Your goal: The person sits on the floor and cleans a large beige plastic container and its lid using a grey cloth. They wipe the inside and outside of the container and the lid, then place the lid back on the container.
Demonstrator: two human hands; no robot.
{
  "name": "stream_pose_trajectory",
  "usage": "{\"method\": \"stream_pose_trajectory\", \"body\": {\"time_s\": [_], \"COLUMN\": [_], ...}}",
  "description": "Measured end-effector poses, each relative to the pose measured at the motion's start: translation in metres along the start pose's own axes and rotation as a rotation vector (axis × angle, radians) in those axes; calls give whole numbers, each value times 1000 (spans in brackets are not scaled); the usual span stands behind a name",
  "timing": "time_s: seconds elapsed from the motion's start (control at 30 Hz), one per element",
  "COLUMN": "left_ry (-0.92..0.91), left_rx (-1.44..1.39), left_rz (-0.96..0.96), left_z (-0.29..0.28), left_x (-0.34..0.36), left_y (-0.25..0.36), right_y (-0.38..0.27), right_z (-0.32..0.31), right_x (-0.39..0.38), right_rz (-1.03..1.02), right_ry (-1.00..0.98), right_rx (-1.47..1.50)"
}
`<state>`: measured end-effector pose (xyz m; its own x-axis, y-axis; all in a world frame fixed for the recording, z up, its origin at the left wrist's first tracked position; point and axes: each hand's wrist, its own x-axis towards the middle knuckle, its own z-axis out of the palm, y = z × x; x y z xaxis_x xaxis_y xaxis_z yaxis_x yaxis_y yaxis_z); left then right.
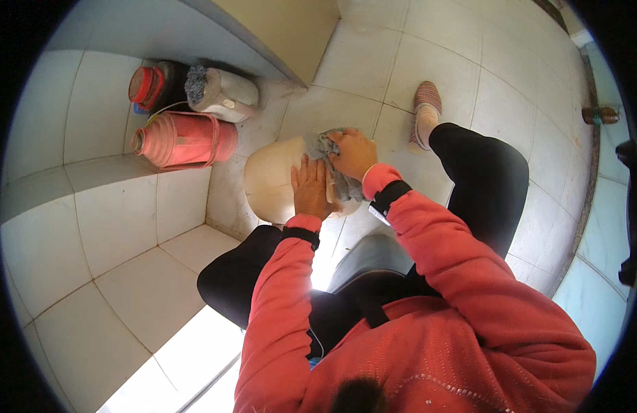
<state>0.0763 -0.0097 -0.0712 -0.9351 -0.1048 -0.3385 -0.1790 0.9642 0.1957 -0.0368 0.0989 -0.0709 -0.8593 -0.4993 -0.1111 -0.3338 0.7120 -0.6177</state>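
A cream, rounded container (269, 180) is in front of me, between my knees, low over the tiled floor. My left hand (311, 189) lies on its side with fingers stretched out. My right hand (353, 153) is closed on a grey cloth (322, 146), which it presses against the container's right part. The cloth also hangs down along that side, past my left fingertips. Both hands hide part of the container, and I cannot tell whether it has an opening.
To the left, a red thermos flask (188, 140), a pale cylindrical container (225, 95) and a dark jar with a red lid (148, 86) stand by a tiled ledge (119, 172). My slippered foot (427, 103) is ahead right. A brown bottle (600, 115) is by the right wall.
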Motion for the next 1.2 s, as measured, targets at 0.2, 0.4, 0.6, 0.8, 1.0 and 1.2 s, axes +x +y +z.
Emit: {"method": "stream_pose_trajectory", "body": {"time_s": [0.2, 0.4, 0.6, 0.8, 1.0, 1.2], "left_ry": [-5, 49, 36, 77, 41, 39], "left_rx": [-13, -38, -51, -121, -149, -101], "left_rz": [-11, 12, -17, -34, -64, -57], "left_z": [-5, 2, 1, 0, -5, -4], "left_x": [1, -12, 6, 12, 12, 11], "left_y": [0, 1, -5, -2, -4, -4], "right_y": [5, 2, 11, 23, 14, -7], "right_z": [-13, -12, -6, -9, -21, -13], "right_x": [-23, -37, -4, 23, 12, 4], "right_rz": [-34, -49, 8, 215, 133, 4], "right_ry": [-322, -260, -144, -56, -282, -219], "right_rx": [-37, 1, 28, 32, -127, -224]}}
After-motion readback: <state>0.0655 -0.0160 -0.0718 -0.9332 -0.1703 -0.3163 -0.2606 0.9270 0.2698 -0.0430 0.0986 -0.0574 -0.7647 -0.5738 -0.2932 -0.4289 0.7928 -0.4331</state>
